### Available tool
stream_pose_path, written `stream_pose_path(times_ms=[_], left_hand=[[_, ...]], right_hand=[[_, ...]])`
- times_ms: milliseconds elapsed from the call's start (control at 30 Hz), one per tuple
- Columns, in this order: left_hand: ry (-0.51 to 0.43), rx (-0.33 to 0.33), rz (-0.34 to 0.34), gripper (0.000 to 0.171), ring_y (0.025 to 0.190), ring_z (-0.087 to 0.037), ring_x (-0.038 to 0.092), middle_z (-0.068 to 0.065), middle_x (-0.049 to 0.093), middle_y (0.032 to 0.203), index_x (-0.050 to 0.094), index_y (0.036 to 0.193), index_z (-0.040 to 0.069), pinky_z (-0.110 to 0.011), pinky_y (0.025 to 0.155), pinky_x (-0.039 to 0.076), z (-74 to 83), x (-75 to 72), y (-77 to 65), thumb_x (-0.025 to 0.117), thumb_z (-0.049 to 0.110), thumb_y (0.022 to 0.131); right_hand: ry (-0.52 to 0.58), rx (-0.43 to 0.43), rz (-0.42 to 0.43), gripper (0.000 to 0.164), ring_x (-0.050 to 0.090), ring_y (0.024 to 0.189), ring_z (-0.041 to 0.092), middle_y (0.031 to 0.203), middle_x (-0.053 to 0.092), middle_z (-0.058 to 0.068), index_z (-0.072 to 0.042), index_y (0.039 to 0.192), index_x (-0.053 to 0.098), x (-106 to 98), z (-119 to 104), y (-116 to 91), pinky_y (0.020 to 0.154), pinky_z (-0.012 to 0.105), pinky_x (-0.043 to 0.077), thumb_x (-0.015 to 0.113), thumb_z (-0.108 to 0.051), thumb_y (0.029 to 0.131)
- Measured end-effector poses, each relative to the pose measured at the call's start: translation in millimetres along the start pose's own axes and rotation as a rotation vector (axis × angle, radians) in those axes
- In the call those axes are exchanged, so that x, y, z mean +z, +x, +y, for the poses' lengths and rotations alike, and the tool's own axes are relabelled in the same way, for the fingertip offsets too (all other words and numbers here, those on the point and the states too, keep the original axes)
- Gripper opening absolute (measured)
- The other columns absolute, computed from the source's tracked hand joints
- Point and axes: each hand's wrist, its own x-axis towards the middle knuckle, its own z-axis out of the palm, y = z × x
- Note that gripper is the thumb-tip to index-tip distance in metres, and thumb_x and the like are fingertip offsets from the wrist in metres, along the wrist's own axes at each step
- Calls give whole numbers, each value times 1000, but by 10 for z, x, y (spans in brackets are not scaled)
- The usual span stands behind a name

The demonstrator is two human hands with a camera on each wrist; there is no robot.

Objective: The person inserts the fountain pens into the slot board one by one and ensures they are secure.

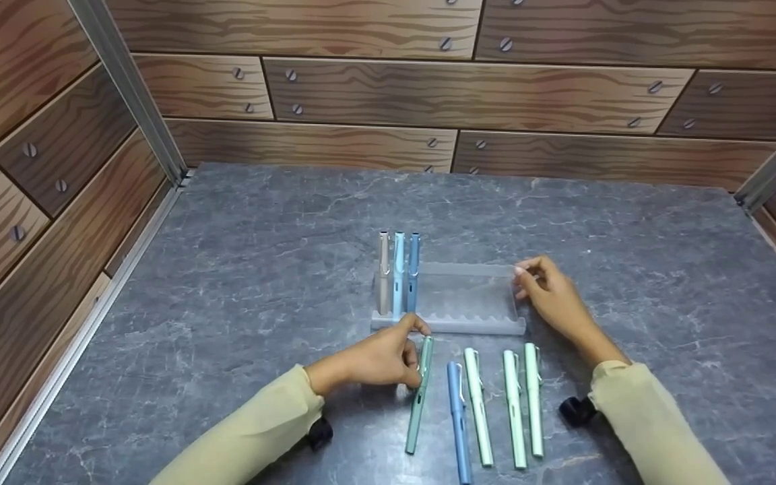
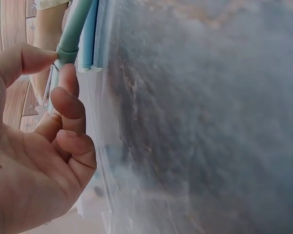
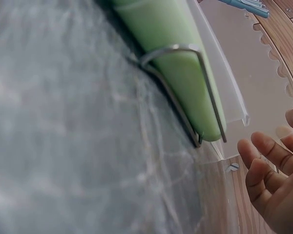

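My left hand (image 1: 384, 353) pinches a dark green pen (image 1: 419, 404) between thumb and fingers, in front of the clear pen holder. The left wrist view shows the thumb and a fingertip on the green barrel (image 2: 74, 29). The translucent pen holder (image 1: 462, 327) has a notched front strip. Standing side by side at its left end are a grey-beige pen (image 1: 384, 276), a light blue pen (image 1: 399, 269) and a dark blue pen (image 1: 414, 269). My right hand (image 1: 553, 296) holds the holder's right edge with its fingertips.
On the grey marbled table (image 1: 260, 269), a blue pen (image 1: 459, 424) and light green pens (image 1: 477, 407), (image 1: 514, 411), (image 1: 534, 401) lie in front of the holder. Wood-patterned panels (image 1: 475, 94) stand behind and at the sides.
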Motion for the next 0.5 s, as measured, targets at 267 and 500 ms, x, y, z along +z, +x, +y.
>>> stream_pose_path(times_ms=[267, 500], left_hand=[[-25, 30, 44, 60, 61, -9, 49, 2, 54, 69, 38, 122, 14, -20, 57, 42, 61, -22, 2, 65, -9, 74], [-11, 65, 78, 62, 60, -10, 49, 2, 55, 72, 37, 127, 13, -21, 58, 44, 177, -80, -15, 66, -6, 75]], right_hand=[[13, 11, -3, 26, 63, 72, 10, 99, 63, 23, 5, 114, 51, -1, -87, -17, 71, 23, 53, 48, -19, 102], [1, 5, -8, 29, 63, 73, 8, 100, 63, 21, 1, 115, 51, -12, -22, -10, 72, 22, 53, 47, -25, 102]])
